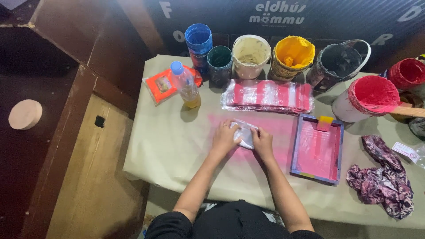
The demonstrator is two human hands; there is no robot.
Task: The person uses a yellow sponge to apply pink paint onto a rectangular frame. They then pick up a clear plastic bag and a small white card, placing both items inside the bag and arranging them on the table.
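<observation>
Both my hands rest on a small clear plastic bag (245, 133) lying on a pink-stained patch of the paper-covered table (177, 146). My left hand (225, 137) presses its left side, fingers spread over it. My right hand (263, 142) grips its right edge. Just beyond the bag lies a stack of clear plastic bags with pink stripes (267, 95). To my right sits a small printing screen frame (317, 148) coated in pink ink, with a yellow-handled squeegee (324, 124) lying in it.
Several open paint buckets line the far edge: blue (198, 40), dark green (219, 61), cream (250, 54), yellow (292, 55), black (338, 62), and two red (369, 96). A plastic bottle (186, 85) and orange packet (162, 84) stand left. A stained rag (383, 177) lies right.
</observation>
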